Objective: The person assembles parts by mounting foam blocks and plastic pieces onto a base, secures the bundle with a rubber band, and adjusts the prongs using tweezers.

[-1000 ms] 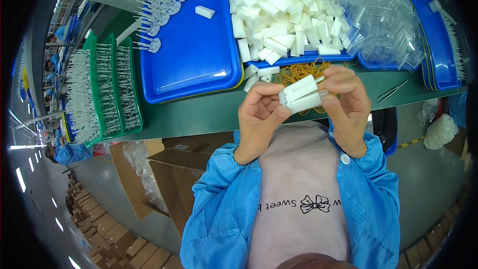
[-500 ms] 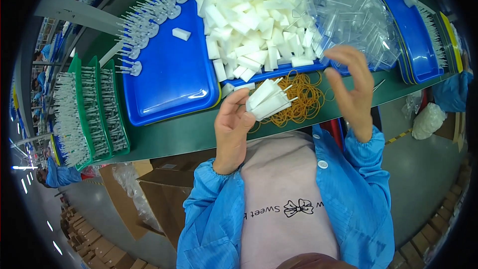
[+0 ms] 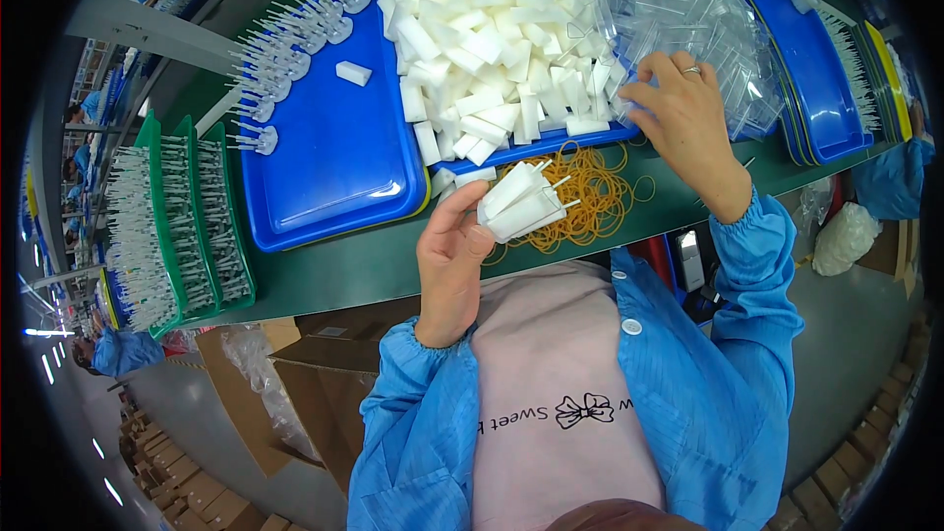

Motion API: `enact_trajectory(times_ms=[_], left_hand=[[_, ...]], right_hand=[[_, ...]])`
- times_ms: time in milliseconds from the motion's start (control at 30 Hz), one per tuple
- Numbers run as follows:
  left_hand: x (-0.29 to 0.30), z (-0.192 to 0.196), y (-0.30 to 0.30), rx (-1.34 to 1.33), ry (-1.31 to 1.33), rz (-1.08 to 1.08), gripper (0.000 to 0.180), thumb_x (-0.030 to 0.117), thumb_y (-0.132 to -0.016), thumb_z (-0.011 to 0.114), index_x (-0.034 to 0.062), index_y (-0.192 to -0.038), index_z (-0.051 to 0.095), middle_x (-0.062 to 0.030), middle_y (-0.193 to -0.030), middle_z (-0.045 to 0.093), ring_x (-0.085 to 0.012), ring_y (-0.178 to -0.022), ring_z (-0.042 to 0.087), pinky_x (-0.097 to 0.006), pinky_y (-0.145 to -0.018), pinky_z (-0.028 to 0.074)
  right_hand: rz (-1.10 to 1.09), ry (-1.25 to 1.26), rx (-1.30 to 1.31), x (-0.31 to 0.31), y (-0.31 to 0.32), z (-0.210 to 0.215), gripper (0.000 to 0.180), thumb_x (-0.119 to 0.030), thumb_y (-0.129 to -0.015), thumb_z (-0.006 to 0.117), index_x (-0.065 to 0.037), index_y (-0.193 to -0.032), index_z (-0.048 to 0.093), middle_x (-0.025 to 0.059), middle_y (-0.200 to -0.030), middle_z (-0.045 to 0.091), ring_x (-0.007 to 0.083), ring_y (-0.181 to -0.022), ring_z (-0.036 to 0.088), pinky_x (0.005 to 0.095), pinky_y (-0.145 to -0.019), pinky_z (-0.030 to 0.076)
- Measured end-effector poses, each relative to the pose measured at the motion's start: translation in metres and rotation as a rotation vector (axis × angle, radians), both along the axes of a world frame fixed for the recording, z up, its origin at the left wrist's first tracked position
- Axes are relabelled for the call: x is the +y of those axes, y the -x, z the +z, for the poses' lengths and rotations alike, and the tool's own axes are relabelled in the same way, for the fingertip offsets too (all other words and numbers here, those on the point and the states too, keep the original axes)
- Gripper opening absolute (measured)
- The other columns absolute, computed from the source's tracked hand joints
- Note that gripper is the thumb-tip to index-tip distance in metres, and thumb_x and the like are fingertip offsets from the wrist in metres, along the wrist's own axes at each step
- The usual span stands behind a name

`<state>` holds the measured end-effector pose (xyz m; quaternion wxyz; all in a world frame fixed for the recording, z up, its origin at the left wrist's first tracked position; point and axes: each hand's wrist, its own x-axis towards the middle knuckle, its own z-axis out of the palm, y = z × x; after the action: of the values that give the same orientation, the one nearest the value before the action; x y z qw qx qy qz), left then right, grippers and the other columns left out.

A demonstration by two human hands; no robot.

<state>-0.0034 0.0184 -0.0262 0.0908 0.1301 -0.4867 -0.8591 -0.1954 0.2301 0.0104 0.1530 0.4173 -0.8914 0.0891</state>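
Holding a small bundle of white foam blocks with thin white sticks poking out [image 3: 521, 205], left hand [image 3: 454, 261] curled about the bundle's near end, thumb and fingers closed on it, just above the near edge of the dark green table [image 3: 324, 275]. Roughly four or five blocks in the bundle; exact count not tellable. Reaching far and right, right hand [image 3: 688, 123] half open, fingers spread and bent, tips at the seam between the heap of loose white foam blocks [image 3: 482, 39] and the heap of clear plastic sleeves [image 3: 678, 10]; whether anything is pinched there, cannot tell. One ring on one finger. Both heaps far too many to count. Lying just right of the bundle, on the table, one loose tangle of orange rubber bands [image 3: 590, 199], dozens at least. Three blue plastic trays in sight: a large blue plastic tray on the left [image 3: 334, 167] bearing one stray white foam block [image 3: 353, 73] and a far-left row of clear-capped white stick pieces [image 3: 280, 59], a middle one under the heaps, and a stacked blue tray at far right [image 3: 806, 69]. Standing at the left, two green plastic racks packed with white sticks [image 3: 182, 211]. Below the table, brown cardboard cartons [image 3: 295, 383].
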Motion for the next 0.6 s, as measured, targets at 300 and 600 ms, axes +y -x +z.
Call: enact_trajectory(times_ms=[300,600], left_hand=[[0.003,0.002,0.004,0.021,0.046,0.036,0.052,0.013,-0.086,0.065,-0.0004,-0.132,0.043,-0.0081,-0.12,0.05,-0.0185,-0.112,0.051,-0.032,-0.092,0.044],[0.01,0.006,0.006,0.199,0.533,0.023,0.052,0.009,-0.083,0.067,0.0005,-0.13,0.047,-0.0103,-0.114,0.044,-0.0189,-0.105,0.05,-0.03,-0.088,0.045]], right_hand=[[0.192,1.146,-0.979,-0.012,-0.034,0.009,0.027,-0.004,-0.083,0.064,-0.003,-0.107,0.051,0.0079,-0.1,0.057,0.0143,-0.087,0.057,0.0261,-0.079,0.046],[0.167,1.392,-1.012,-0.041,-0.071,-0.007,0.033,-0.008,-0.086,0.065,0.0,-0.11,0.044,0.0092,-0.096,0.057,0.0131,-0.086,0.06,0.025,-0.079,0.048]])
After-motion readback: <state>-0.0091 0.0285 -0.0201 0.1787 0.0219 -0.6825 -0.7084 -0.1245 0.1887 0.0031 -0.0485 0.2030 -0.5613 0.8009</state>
